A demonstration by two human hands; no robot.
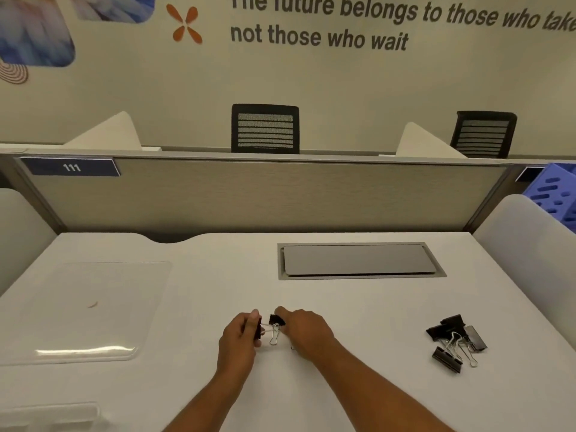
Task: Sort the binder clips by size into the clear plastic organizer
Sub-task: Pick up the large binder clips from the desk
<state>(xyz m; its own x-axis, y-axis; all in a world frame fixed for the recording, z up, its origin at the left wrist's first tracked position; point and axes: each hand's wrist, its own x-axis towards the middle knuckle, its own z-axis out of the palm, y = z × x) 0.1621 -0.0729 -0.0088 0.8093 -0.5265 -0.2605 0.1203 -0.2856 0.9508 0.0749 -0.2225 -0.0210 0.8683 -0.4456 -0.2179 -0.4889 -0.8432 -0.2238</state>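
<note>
Fingers [254, 316] of the left hand [238, 341] pinch one small black clip [258, 328]; the right hand [307, 333] pinches another [276, 320], their wire handles tangled between, hanging toward the white worktop [202, 385]. Bare worktop lies all around. A clear organizer [90, 310] sits far left; a pile of larger clips [453, 342] sits well right.

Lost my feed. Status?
Left hand and right hand each pinching a small binder clip. Clip pile waits right. Organizer lid left. Nothing blocking.
</note>
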